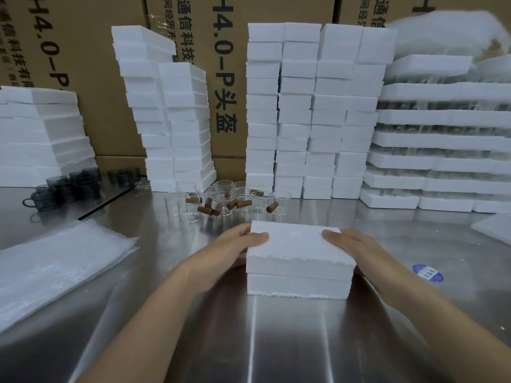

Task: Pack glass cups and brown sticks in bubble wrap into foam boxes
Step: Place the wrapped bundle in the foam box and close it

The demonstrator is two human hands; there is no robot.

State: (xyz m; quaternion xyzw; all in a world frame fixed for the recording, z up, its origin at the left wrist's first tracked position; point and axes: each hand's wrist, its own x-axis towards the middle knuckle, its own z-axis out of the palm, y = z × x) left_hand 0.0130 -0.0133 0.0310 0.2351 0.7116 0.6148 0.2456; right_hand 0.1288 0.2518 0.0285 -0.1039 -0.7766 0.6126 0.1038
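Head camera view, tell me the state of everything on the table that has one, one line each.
foam box, closed, resting on the table.
left hand, grips the box's left side, thumb on top.
right hand, grips the box's right side, thumb on top.
glass cups, upright, unwrapped, loose.
brown sticks, lying loose among the cups, unwrapped.
bubble wrap, flat pile, untouched.
foam stacks, closed, piled in columns.

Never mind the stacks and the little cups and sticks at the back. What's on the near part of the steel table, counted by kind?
hands: 2, the left hand and the right hand, both gripping the foam box
foam box: 1
bubble wrap pile: 1
blue sticker: 1
white sheet, cut off by the right edge: 1
Total: 6
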